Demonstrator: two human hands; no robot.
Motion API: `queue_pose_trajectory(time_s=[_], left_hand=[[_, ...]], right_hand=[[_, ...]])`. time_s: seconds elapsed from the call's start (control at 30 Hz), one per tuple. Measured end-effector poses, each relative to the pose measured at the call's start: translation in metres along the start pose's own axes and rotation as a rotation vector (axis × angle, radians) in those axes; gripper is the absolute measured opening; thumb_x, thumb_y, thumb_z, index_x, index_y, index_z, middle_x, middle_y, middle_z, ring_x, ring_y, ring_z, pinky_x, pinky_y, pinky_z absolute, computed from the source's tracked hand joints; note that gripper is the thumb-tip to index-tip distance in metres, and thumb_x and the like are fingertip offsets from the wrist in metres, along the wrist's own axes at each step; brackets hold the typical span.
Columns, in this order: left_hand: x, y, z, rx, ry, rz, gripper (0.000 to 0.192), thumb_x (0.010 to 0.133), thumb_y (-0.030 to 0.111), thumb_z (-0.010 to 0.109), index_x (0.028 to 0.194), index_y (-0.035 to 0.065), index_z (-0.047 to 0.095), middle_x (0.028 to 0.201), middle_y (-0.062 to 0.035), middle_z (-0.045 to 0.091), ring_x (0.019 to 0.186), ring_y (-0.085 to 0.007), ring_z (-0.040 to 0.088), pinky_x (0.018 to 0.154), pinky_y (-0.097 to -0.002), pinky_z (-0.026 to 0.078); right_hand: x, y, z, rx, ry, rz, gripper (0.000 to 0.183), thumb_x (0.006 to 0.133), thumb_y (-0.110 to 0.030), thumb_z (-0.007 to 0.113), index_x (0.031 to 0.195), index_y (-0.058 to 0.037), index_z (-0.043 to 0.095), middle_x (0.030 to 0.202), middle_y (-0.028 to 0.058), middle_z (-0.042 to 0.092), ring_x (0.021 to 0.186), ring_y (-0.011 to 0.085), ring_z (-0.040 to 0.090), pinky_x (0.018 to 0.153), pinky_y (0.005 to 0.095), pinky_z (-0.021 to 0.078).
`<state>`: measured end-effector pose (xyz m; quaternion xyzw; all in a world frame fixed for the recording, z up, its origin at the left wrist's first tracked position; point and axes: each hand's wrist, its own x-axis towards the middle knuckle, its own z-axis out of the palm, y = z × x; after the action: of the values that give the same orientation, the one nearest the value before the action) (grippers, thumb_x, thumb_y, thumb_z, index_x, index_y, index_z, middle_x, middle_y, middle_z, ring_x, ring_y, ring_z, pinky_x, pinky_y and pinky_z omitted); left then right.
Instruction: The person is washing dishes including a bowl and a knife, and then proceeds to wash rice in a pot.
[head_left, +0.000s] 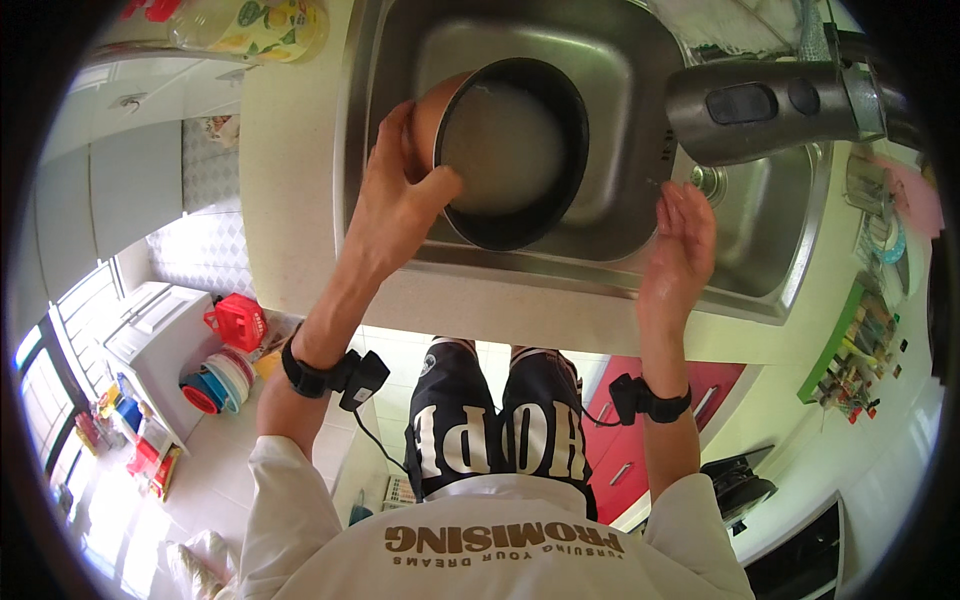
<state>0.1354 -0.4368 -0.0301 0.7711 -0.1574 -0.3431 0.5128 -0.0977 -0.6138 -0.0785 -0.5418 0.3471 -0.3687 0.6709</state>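
Observation:
My left hand (405, 187) grips the side and rim of a round pot (512, 238), dark inside and orange-brown outside. The pot is tilted over the large basin of a stainless steel sink (607, 60) and holds cloudy whitish liquid (510, 150); what lies beneath the liquid cannot be told. To the right, my right hand (684, 225) is raised, wet and empty, over the divider between the two basins, apart from the pot. Its fingers point up towards the grey faucet head (750, 109).
A smaller basin with a drain strainer (707, 182) lies at the right. A large bottle (251, 28) stands on the counter (289, 187) at the upper left. At the right are a green-edged rack (832, 345) with small items and a pink cloth (911, 191).

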Motion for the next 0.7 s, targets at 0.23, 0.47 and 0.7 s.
queue_pose_trajectory(time_s=[0.23,0.47,0.7], left_hand=[[0.001,0.014,-0.005,0.249,0.073,0.008,0.081,0.073,0.027,0.060,0.144,-0.0010,0.034,0.121,-0.0272,0.050,0.104,-0.0345,0.057,0.093,-0.0404,0.046],[-0.006,0.041,-0.005,0.395,0.144,0.044,0.079,0.073,0.027,0.061,0.142,-0.0008,0.038,0.119,-0.0277,0.050,0.107,-0.0383,0.056,0.094,-0.0415,0.045],[-0.009,0.050,-0.001,0.498,0.157,0.097,0.079,0.072,0.027,0.062,0.142,-0.0009,0.038,0.120,-0.0291,0.049,0.108,-0.0424,0.055,0.094,-0.0435,0.045]], right_hand=[[-0.013,-0.004,-0.012,-0.070,-0.032,0.023,0.048,0.085,0.010,0.039,0.132,0.0001,0.048,0.133,0.0130,0.052,0.129,0.0239,0.049,0.112,0.0391,0.0331],[-0.012,-0.002,-0.019,-0.126,-0.055,0.004,0.045,0.085,0.008,0.037,0.127,0.0033,0.052,0.130,0.0154,0.055,0.127,0.0232,0.050,0.112,0.0383,0.0339],[-0.010,-0.004,-0.023,-0.133,-0.065,-0.005,0.046,0.085,0.009,0.035,0.126,0.0047,0.052,0.130,0.0156,0.056,0.126,0.0230,0.051,0.112,0.0378,0.0348]])
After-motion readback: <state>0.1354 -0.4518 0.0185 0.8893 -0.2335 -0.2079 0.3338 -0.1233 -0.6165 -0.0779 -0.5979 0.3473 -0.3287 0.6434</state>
